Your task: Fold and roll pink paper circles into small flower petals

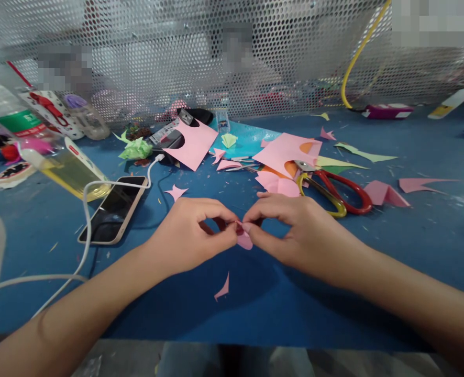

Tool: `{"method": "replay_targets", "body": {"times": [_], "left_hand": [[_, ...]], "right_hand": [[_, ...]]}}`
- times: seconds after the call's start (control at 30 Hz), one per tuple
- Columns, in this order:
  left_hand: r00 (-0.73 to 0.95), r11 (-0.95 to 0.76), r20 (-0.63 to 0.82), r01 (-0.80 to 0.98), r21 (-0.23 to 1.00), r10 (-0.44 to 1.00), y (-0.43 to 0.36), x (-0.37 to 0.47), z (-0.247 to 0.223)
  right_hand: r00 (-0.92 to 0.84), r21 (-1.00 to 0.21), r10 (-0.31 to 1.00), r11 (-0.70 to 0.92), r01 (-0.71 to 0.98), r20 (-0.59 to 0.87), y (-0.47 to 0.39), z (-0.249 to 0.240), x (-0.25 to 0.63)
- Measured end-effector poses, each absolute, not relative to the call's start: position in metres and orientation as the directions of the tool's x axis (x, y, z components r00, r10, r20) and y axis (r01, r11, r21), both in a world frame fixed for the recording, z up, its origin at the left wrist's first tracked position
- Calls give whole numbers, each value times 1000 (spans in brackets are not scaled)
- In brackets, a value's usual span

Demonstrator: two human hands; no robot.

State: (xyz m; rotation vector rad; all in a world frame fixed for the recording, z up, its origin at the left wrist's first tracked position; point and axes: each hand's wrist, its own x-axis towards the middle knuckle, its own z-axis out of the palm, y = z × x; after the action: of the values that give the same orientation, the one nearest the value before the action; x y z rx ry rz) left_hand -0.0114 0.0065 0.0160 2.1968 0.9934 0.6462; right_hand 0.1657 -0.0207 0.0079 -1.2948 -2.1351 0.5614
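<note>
Over the blue table, a small pink paper piece [245, 240] is pinched between both hands. My left hand [195, 230] grips its left side with thumb and forefinger. On the other side, my right hand [290, 225] pinches the same paper, fingertips almost meeting the left ones. Part of the paper is hidden by the fingers. Just beyond my right hand lie rounded pink paper pieces [278, 184] and scissors [334, 189] with red and yellow handles. A pointed pink scrap [223, 288] rests on the table below the hands.
A phone [116, 212] and a white cable [86, 220] lie at left, beside a tilted bottle of yellow liquid [73, 170]. Cut pink sheets [192, 142] and a crumpled green paper [135, 149] are farther back. A perforated metal panel [157, 57] bounds the table's far side.
</note>
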Motion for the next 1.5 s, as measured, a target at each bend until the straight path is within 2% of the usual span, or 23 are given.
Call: {"method": "replay_targets", "body": {"times": [0.3,0.5,0.7,0.83,1.1,1.3,1.5], "left_hand": [[587,-427,82,479,767,805,8,-12,15],[518,-445,162,487,751,840,7,-13,16],[430,-445,226,520,730,874,4,-12,20],[448,-482,267,484,730,853,5,-11,17],[501,-550,320,423,720,805,9,-14,15],[554,-552,292,388,738,780,10,-16,19],[580,-470,156,443,763,800,6,-18,17]], "right_hand": [[-362,-598,904,422,682,225,-20,11,167],[-358,-648,907,411,641,222,-22,14,170],[-327,-599,882,471,648,339,-24,11,169],[-305,-546,863,495,677,404,-22,9,168],[-353,-579,841,539,612,410,-19,9,170],[-473,-533,762,647,545,442,-17,5,172],[-541,-488,719,694,530,436,-19,3,170]]}}
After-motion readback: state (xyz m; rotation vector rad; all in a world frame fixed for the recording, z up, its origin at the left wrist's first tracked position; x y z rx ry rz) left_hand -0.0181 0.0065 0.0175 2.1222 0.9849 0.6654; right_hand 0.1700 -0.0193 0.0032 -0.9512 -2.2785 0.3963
